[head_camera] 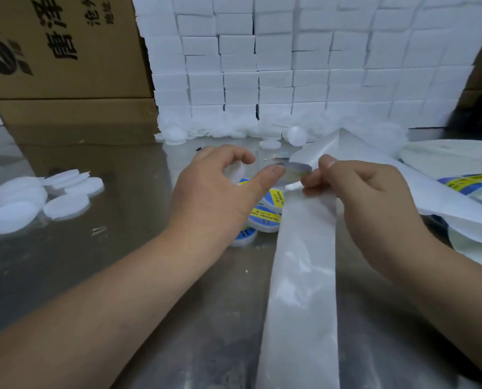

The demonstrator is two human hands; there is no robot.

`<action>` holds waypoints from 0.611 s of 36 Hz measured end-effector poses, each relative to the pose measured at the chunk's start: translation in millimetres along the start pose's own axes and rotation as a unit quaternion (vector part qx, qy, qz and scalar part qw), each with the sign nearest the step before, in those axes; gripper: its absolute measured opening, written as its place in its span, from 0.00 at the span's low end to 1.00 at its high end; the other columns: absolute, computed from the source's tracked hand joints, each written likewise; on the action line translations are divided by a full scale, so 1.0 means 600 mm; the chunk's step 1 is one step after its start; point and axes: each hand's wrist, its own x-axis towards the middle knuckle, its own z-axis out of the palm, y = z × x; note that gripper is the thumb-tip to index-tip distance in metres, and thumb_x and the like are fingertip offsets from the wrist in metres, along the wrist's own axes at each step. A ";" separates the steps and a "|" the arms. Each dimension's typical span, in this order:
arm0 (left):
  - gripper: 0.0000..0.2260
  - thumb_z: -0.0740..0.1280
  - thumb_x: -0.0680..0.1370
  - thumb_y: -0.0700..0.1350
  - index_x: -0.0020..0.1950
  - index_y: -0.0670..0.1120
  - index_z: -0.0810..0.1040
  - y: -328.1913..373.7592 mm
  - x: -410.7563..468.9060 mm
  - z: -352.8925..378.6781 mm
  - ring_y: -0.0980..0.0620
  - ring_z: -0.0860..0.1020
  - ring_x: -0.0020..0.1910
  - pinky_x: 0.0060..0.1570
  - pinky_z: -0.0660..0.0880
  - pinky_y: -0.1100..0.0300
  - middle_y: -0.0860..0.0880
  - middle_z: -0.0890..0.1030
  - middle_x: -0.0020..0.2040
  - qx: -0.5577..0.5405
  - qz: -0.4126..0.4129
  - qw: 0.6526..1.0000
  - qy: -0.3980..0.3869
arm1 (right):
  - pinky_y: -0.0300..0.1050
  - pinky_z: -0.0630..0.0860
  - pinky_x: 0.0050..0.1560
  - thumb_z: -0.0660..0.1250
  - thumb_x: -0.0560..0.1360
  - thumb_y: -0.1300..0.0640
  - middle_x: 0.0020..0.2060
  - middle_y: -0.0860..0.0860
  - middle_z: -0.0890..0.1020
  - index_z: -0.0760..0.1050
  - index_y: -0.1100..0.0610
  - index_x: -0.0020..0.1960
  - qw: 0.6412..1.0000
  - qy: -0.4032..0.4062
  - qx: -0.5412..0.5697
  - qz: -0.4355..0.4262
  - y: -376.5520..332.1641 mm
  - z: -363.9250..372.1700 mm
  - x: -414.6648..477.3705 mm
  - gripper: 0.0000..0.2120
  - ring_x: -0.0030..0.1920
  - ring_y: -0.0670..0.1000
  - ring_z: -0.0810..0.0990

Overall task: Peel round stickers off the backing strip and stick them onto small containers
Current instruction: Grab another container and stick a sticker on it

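White backing strip (304,262), cut off at 6 o'clock, pinched by right hand (374,197); left hand (214,192) grips half-hidden container (236,171), thumb on sticker (296,167).

A brown cardboard box (65,51) printed with black characters stands at the far left of the shiny metal table (108,276). Just to its right, small white boxes (304,66) are stacked in rows like a wall along the table's back.

One head-worn wide-angle view looks forward and down, close over the table (94,276).
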 end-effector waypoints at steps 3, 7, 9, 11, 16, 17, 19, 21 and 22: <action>0.12 0.72 0.62 0.62 0.37 0.61 0.72 -0.001 0.000 0.000 0.62 0.72 0.45 0.45 0.68 0.68 0.61 0.74 0.43 0.009 0.015 1.000 0.001 | 0.23 0.68 0.32 0.64 0.71 0.45 0.32 0.42 0.82 0.80 0.46 0.34 1.000 0.008 0.003 0.011 -0.001 0.003 0.003 0.10 0.34 0.36 0.77; 0.13 0.70 0.60 0.62 0.38 0.61 0.71 0.003 0.000 -0.001 0.65 0.69 0.46 0.43 0.65 0.73 0.63 0.72 0.43 0.036 0.037 0.999 -0.011 | 0.23 0.68 0.31 0.65 0.71 0.48 0.30 0.42 0.82 0.80 0.49 0.33 0.999 0.014 0.020 0.031 -0.003 0.006 0.004 0.11 0.33 0.36 0.77; 0.13 0.71 0.60 0.61 0.38 0.61 0.70 0.005 -0.001 -0.001 0.65 0.68 0.48 0.41 0.64 0.73 0.64 0.71 0.42 0.054 0.048 0.997 -0.014 | 0.24 0.67 0.28 0.65 0.68 0.49 0.27 0.42 0.81 0.80 0.50 0.31 0.999 0.014 0.029 0.038 -0.007 0.008 0.003 0.10 0.29 0.36 0.76; 0.14 0.70 0.59 0.61 0.38 0.61 0.69 0.007 -0.001 -0.001 0.65 0.67 0.47 0.41 0.63 0.75 0.64 0.70 0.42 0.067 0.055 0.996 -0.019 | 0.25 0.65 0.23 0.66 0.68 0.52 0.23 0.43 0.78 0.80 0.52 0.28 0.998 0.014 0.034 0.045 -0.008 0.009 0.003 0.11 0.24 0.37 0.73; 0.16 0.68 0.57 0.62 0.38 0.62 0.65 0.005 0.000 -0.001 0.66 0.63 0.44 0.43 0.60 0.80 0.64 0.67 0.41 0.121 0.075 0.989 -0.041 | 0.32 0.68 0.24 0.68 0.69 0.56 0.25 0.48 0.79 0.81 0.47 0.31 0.998 0.005 0.020 0.059 -0.005 0.008 0.004 0.10 0.25 0.42 0.73; 0.16 0.68 0.57 0.62 0.39 0.62 0.65 0.004 0.001 0.000 0.65 0.62 0.44 0.43 0.60 0.79 0.65 0.67 0.41 0.128 0.076 0.988 -0.045 | 0.34 0.70 0.26 0.68 0.69 0.56 0.27 0.49 0.81 0.81 0.46 0.32 0.998 0.004 0.021 0.060 -0.002 0.008 0.004 0.10 0.27 0.43 0.74; 0.18 0.70 0.59 0.59 0.43 0.61 0.65 -0.001 0.003 0.004 0.65 0.61 0.44 0.41 0.61 0.71 0.64 0.66 0.42 0.131 0.069 0.988 -0.050 | 0.34 0.71 0.27 0.68 0.70 0.57 0.26 0.47 0.80 0.81 0.47 0.32 0.998 0.013 0.024 0.058 0.000 0.011 0.004 0.09 0.27 0.43 0.75; 0.19 0.73 0.65 0.53 0.48 0.59 0.65 -0.011 0.006 0.006 0.64 0.61 0.43 0.36 0.57 0.66 0.61 0.66 0.43 0.149 0.060 0.986 -0.054 | 0.31 0.69 0.25 0.68 0.71 0.58 0.24 0.44 0.79 0.80 0.52 0.31 0.997 0.038 0.034 0.051 -0.001 0.013 0.004 0.10 0.25 0.40 0.73; 0.17 0.72 0.68 0.49 0.49 0.58 0.66 -0.015 0.007 0.007 0.61 0.63 0.45 0.37 0.56 0.66 0.60 0.65 0.46 0.165 0.048 0.983 -0.058 | 0.30 0.68 0.24 0.67 0.71 0.58 0.23 0.44 0.78 0.79 0.53 0.30 0.996 0.057 0.041 0.048 -0.001 0.013 0.005 0.11 0.24 0.39 0.72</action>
